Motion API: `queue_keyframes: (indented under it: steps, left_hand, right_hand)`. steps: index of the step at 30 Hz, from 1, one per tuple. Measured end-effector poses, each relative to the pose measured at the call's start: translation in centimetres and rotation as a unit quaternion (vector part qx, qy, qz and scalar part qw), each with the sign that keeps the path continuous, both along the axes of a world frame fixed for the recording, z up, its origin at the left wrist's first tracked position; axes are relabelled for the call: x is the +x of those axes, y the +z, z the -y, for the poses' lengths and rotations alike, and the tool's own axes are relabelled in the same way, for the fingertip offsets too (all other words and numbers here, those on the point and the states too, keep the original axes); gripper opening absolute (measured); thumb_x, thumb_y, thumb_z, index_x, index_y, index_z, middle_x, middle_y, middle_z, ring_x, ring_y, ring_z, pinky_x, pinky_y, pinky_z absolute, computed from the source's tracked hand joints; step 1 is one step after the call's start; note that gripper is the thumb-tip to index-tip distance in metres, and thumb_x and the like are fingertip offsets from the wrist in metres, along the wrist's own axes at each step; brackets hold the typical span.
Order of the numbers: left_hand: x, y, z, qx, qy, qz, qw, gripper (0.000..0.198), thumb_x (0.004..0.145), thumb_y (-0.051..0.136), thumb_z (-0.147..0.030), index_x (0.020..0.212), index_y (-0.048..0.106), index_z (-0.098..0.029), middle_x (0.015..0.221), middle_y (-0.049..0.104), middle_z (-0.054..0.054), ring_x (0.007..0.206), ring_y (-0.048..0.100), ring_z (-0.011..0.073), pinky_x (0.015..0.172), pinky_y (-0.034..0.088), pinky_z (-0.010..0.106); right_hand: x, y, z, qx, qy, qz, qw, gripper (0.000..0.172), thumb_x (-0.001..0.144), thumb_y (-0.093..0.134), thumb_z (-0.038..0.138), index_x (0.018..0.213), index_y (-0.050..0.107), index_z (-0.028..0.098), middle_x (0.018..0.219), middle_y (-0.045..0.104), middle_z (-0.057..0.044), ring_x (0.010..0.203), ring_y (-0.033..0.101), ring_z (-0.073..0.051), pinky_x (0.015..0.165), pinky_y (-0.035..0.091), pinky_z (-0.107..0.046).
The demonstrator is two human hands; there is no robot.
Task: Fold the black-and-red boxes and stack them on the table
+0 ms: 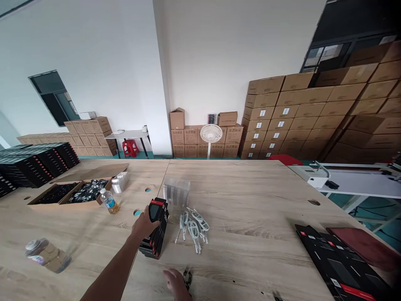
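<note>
My left hand (pixel 144 225) reaches forward over the wooden table (pixel 250 217) and grips the top of a stack of black boxes with red trim (pixel 156 228). Just right of the stack lies a bundle of white cables (pixel 193 225). Behind the cables stands a pack of clear plastic trays (pixel 176 192). My right hand (pixel 176 283) rests low at the near edge, fingers curled beside a small dark object (pixel 187 279); what it holds is unclear.
An open cardboard box (pixel 73 193) of dark parts, a water bottle (pixel 109 201) and a jar (pixel 46 253) sit to the left. Black box stacks (pixel 34 163) line the far left. Flat black packaging (pixel 341 263) lies at right. Cartons (pixel 313 113) and a fan (pixel 211 134) stand behind.
</note>
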State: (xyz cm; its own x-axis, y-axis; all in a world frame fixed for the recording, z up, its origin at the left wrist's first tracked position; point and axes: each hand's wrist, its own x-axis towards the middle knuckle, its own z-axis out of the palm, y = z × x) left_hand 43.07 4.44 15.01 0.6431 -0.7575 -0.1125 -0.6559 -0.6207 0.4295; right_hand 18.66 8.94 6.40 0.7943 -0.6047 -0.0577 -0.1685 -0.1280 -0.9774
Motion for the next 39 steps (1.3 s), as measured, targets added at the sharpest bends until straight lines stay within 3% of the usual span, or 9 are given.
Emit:
queue_keyframes:
  steps: [4, 10, 14, 17, 20, 25, 31, 35, 39]
  left_hand:
    - [0.2, 0.4, -0.2, 0.005, -0.016, -0.01, 1.0, 0.082, 0.072, 0.058, -0.05, 0.14, 0.028, -0.013, 0.135, 0.053, 0.021, 0.126, 0.05, 0.0325, 0.097, 0.04, 0.038]
    - [0.2, 0.5, -1.9, 0.013, -0.019, -0.022, 0.999, 0.082, 0.076, 0.054, -0.053, 0.141, 0.026, -0.011, 0.136, 0.053, 0.022, 0.123, 0.053, 0.0318, 0.094, 0.041, 0.036]
    - [0.2, 0.4, -2.4, 0.013, -0.006, -0.022, 1.0, 0.083, 0.078, 0.052, -0.053, 0.143, 0.022, -0.01, 0.132, 0.056, 0.022, 0.12, 0.055, 0.0319, 0.092, 0.042, 0.036]
    - [0.2, 0.3, -2.2, 0.008, 0.003, -0.018, 1.0, 0.086, 0.078, 0.053, -0.052, 0.144, 0.018, -0.009, 0.135, 0.054, 0.022, 0.122, 0.053, 0.0312, 0.094, 0.04, 0.035]
    - [0.0, 0.2, -1.8, 0.001, 0.004, -0.013, 1.0, 0.086, 0.079, 0.053, -0.049, 0.145, 0.016, -0.01, 0.14, 0.049, 0.021, 0.126, 0.05, 0.0303, 0.097, 0.038, 0.034]
    - [-0.2, -0.1, -1.2, 0.001, 0.006, -0.005, 1.0, 0.084, 0.08, 0.052, -0.049, 0.145, 0.016, -0.01, 0.139, 0.049, 0.022, 0.127, 0.05, 0.031, 0.098, 0.037, 0.035]
    - [-0.2, -0.3, -1.3, 0.002, 0.013, 0.0, 1.0, 0.084, 0.081, 0.05, -0.052, 0.145, 0.016, -0.009, 0.14, 0.048, 0.023, 0.128, 0.049, 0.0313, 0.098, 0.038, 0.035]
    - [0.0, 0.0, -1.5, -0.001, 0.014, 0.003, 1.0, 0.085, 0.082, 0.047, -0.056, 0.145, 0.016, -0.009, 0.143, 0.045, 0.024, 0.129, 0.048, 0.0314, 0.099, 0.038, 0.036]
    - [0.6, 0.6, -1.9, -0.001, 0.029, 0.013, 0.999, 0.084, 0.082, 0.041, -0.063, 0.144, 0.022, -0.01, 0.137, 0.051, 0.024, 0.124, 0.052, 0.0337, 0.097, 0.04, 0.042]
  right_hand:
    - [2.1, 1.2, 1.4, 0.032, -0.015, 0.004, 0.999, 0.072, 0.068, 0.06, 0.022, 0.138, 0.042, 0.023, 0.146, 0.038, -0.009, 0.137, 0.032, -0.027, 0.112, 0.029, -0.04]
    - [7.3, 3.6, 3.6, 0.237, -0.02, 0.099, 0.966, 0.096, 0.063, 0.057, 0.017, 0.149, 0.016, 0.017, 0.154, 0.027, -0.011, 0.142, 0.023, -0.027, 0.112, 0.027, -0.047]
    - [9.7, 3.2, 4.0, 0.254, 0.001, 0.149, 0.956, 0.098, 0.062, 0.061, 0.018, 0.149, 0.016, 0.015, 0.152, 0.032, -0.011, 0.139, 0.031, -0.026, 0.115, 0.022, -0.044]
    - [10.2, 2.2, 4.0, 0.251, -0.004, 0.16, 0.955, 0.095, 0.062, 0.059, 0.017, 0.148, 0.021, 0.018, 0.154, 0.029, -0.009, 0.142, 0.026, -0.024, 0.118, 0.015, -0.043]
    - [10.1, 1.3, 4.2, 0.25, -0.001, 0.163, 0.954, 0.092, 0.059, 0.057, 0.015, 0.146, 0.029, 0.021, 0.153, 0.032, -0.006, 0.143, 0.022, -0.022, 0.119, 0.012, -0.04]
    - [10.3, 0.3, 4.5, 0.267, -0.001, 0.158, 0.951, 0.09, 0.056, 0.056, 0.016, 0.143, 0.035, 0.021, 0.153, 0.032, -0.008, 0.141, 0.028, -0.025, 0.118, 0.018, -0.044]
    - [9.8, 0.7, 4.7, 0.258, -0.018, 0.168, 0.951, 0.085, 0.055, 0.054, 0.018, 0.138, 0.041, 0.017, 0.15, 0.036, -0.012, 0.138, 0.035, -0.026, 0.114, 0.026, -0.042]
    - [6.7, 1.0, 5.2, 0.225, -0.044, 0.13, 0.965, 0.075, 0.058, 0.057, 0.025, 0.132, 0.048, 0.021, 0.144, 0.046, -0.01, 0.135, 0.039, -0.028, 0.11, 0.031, -0.043]
    - [1.7, -0.2, 5.6, 0.215, -0.077, 0.072, 0.971, 0.062, 0.058, 0.059, 0.032, 0.12, 0.058, 0.027, 0.134, 0.057, -0.007, 0.13, 0.045, -0.033, 0.106, 0.034, -0.047]
